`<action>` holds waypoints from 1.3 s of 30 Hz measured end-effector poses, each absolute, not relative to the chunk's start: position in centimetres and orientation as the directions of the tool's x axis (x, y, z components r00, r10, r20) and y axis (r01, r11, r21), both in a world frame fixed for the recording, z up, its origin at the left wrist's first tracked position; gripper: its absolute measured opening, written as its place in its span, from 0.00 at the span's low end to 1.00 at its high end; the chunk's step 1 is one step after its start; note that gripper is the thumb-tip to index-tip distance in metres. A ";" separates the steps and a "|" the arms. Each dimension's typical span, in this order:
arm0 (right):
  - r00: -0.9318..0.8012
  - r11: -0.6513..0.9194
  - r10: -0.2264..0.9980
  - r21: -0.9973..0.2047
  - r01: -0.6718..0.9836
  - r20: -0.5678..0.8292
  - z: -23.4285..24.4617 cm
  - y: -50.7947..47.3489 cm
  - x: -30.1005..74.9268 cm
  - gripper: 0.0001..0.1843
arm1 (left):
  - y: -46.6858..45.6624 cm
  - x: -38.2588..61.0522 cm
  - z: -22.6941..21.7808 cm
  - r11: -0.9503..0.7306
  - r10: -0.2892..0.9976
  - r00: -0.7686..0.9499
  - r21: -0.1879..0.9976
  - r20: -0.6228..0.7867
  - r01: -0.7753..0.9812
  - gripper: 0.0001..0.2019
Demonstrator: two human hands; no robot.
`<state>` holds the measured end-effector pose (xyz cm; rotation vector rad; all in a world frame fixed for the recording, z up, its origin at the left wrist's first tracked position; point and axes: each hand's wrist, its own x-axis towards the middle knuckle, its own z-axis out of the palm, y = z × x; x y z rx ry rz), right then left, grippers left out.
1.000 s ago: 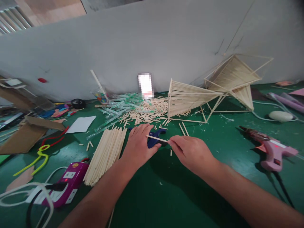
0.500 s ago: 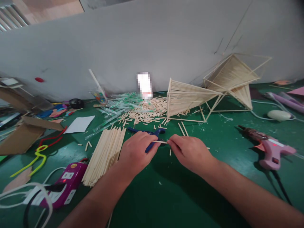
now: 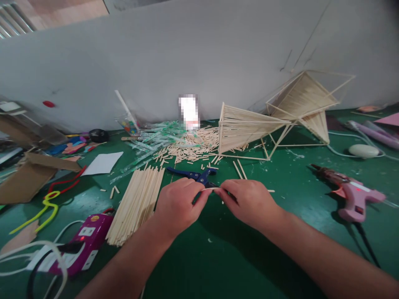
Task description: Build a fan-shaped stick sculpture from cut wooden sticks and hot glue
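Between my two hands is a short wooden stick [image 3: 213, 188], of which only a small middle part shows. My left hand [image 3: 181, 200] pinches one end, and my right hand [image 3: 249, 199] pinches the other; both are closed, with the fingertips almost meeting. Just behind them on the green table lies a blue-handled cutting tool [image 3: 202, 177], partly covered by my left hand. Left of my left hand a bundle of long wooden sticks [image 3: 137, 203] lies side by side. Beyond the tool is a heap of short cut sticks [image 3: 199, 145].
A stick-built frame [image 3: 249, 128] stands at the back right. A pink glue gun [image 3: 357, 197] lies at right with its cord. On the left are a purple power strip [image 3: 89, 238], cables, and a cardboard box [image 3: 28, 178]. Clear plastic wrappers [image 3: 149, 141] lie near the wall.
My hands have drawn closer together, so less of the stick shows between them, and it looks slightly bowed. More of the blue tool is visible behind my left hand.
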<state>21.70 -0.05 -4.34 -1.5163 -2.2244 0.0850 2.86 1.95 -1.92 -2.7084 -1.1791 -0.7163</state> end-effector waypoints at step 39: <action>-0.031 0.511 0.755 -0.560 0.652 0.654 -4.3 -0.2 23.0 0.11 | 7.4 -4.8 -1.3 0.042 0.980 -0.066 -0.131 -0.190 0.990 0.13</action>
